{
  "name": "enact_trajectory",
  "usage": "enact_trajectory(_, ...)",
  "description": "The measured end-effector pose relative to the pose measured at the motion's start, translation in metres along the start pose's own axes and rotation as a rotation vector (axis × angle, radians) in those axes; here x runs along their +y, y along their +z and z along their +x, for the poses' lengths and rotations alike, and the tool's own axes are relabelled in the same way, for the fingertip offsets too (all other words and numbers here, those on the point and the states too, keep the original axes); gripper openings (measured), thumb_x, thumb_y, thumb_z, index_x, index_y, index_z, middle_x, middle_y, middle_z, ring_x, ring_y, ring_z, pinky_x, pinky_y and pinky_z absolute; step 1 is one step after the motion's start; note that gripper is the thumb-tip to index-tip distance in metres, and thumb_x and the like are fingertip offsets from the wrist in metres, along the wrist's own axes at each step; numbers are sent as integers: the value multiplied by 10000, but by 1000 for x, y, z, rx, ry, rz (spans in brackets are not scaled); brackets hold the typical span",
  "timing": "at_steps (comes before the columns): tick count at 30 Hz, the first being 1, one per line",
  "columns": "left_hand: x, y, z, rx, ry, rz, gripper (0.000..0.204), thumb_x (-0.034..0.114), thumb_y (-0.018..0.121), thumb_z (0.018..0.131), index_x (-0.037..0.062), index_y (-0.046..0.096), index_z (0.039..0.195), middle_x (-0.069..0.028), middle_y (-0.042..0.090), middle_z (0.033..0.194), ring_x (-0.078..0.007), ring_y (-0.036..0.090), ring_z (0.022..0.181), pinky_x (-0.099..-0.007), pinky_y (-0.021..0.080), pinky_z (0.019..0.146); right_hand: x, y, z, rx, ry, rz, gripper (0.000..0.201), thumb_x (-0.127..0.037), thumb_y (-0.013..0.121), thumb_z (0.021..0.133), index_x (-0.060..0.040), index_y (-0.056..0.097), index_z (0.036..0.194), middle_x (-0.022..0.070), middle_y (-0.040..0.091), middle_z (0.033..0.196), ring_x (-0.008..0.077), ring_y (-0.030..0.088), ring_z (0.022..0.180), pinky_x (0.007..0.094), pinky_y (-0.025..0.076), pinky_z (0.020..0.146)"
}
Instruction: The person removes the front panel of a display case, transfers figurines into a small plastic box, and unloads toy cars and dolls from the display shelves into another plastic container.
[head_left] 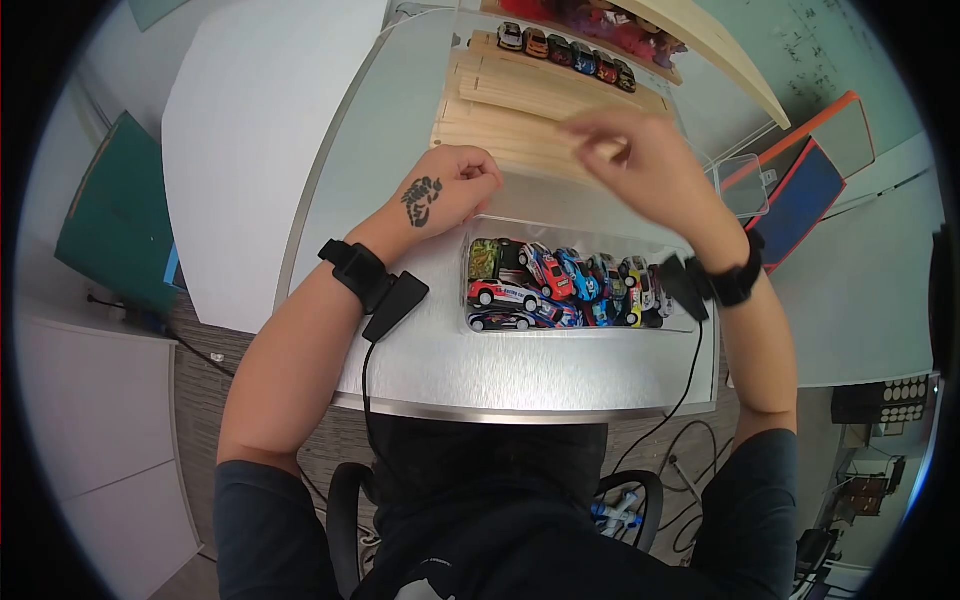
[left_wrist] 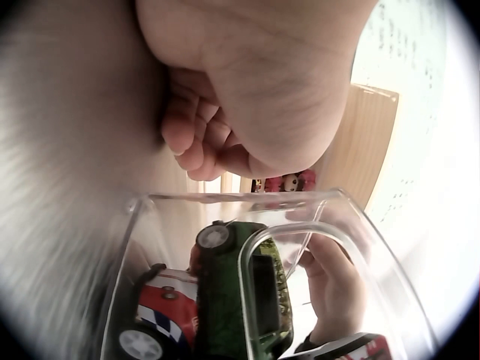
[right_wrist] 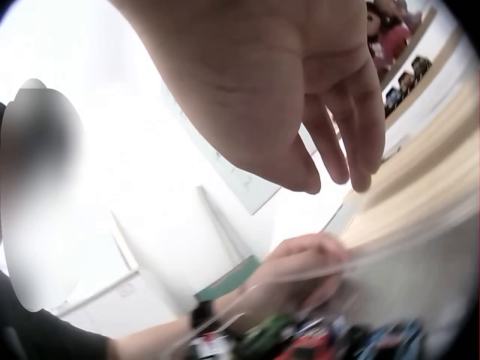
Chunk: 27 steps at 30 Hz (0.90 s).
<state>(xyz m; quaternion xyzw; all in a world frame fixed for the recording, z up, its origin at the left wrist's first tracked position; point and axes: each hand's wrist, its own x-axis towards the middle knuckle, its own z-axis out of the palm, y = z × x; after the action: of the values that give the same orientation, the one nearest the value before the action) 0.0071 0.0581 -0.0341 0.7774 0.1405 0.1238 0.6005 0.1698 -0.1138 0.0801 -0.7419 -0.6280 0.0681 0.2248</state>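
My left hand [head_left: 450,185] rests on the table just behind the left end of a clear plastic box [head_left: 590,327], its fingers loosely curled with nothing in them. Toy cars fill the box, among them a red car [head_left: 543,270], a blue car [head_left: 579,276] and, at the left end, a green car [left_wrist: 225,300]. My right hand [head_left: 640,165] is raised behind the box, over the front of a stepped wooden stand [head_left: 480,130]. In the right wrist view, the fingers [right_wrist: 364,142] hang down, apart from the thumb, and hold nothing. A row of several toy cars [head_left: 572,56] stands on the top step.
Behind the stand is a wooden shelf [head_left: 740,50] with red and pink figures [head_left: 630,30]. A small clear container [head_left: 744,186] sits at the right, beside a blue panel with an orange edge [head_left: 800,205]. The metallic table [head_left: 540,375] ends close before the person's body.
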Motion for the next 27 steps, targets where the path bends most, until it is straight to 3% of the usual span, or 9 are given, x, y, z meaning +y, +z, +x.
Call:
enact_trajectory(1, -1, 0, 0, -6, -1, -5, 149, 131, 575, 890, 30, 680, 918, -10, 626, 675, -69, 557, 591, -232, 434, 538, 20, 0, 9, 190, -101, -150, 322, -118, 668, 823, -66, 705, 1139, 158, 704, 1082, 309, 691, 969, 391, 558, 846)
enact_trajectory(2, -2, -1, 0, -11, -4, -10, 148, 131, 576, 892, 30, 681, 917, -10, 626, 675, -70, 558, 589, -231, 434, 537, 36, -4, 17, 192, -104, -153, 322, -118, 668, 823, -66, 705, 1139, 158, 704, 1082, 309, 691, 969, 391, 558, 846)
enact_trajectory(4, -2, 0, -1, 2, 7, -13, 145, 117, 571, 897, 16, 675, 900, -23, 628, 673, -76, 555, 568, -237, 439, 530, 61, -9, 32, 316, -165, -452, 434, -131, 663, 798, -80, 656, 1228, 164, 650, 1227, 338, 625, 1114, 434, 526, 925)
enact_trajectory(7, 1, 0, 0, 9, 15, -5, 145, 102, 566, 902, 1, 668, 881, -38, 629, 670, -84, 555, 547, -243, 447, 522, 73, -13, 46, 276, -13, -514, 523, -136, 652, 792, -100, 598, 1312, 153, 593, 1320, 344, 588, 1171, 444, 515, 950)
enact_trajectory(13, 3, -1, -1, 8, 1, -26, 149, 106, 565, 908, 0, 664, 879, -42, 628, 660, -90, 560, 540, -250, 452, 516, 107, -2, 66, 322, 12, -578, 522, -127, 640, 788, -100, 600, 1308, 150, 614, 1270, 346, 595, 1150, 448, 523, 934)
enact_trajectory(19, 2, -2, 0, -10, -16, -23, 148, 120, 571, 906, 13, 673, 904, -27, 624, 668, -77, 550, 554, -237, 438, 515, 96, -5, 58, 340, 49, -608, 388, -159, 691, 813, -109, 665, 1197, 147, 640, 1144, 345, 632, 1032, 438, 539, 862)
enact_trajectory(27, 1, -2, 0, -5, -10, -18, 153, 118, 567, 908, 4, 668, 893, -39, 626, 666, -90, 558, 546, -247, 457, 524, 98, -5, 49, 367, -11, -570, 362, -162, 715, 807, -125, 679, 1166, 123, 648, 1114, 341, 647, 983, 436, 547, 833)
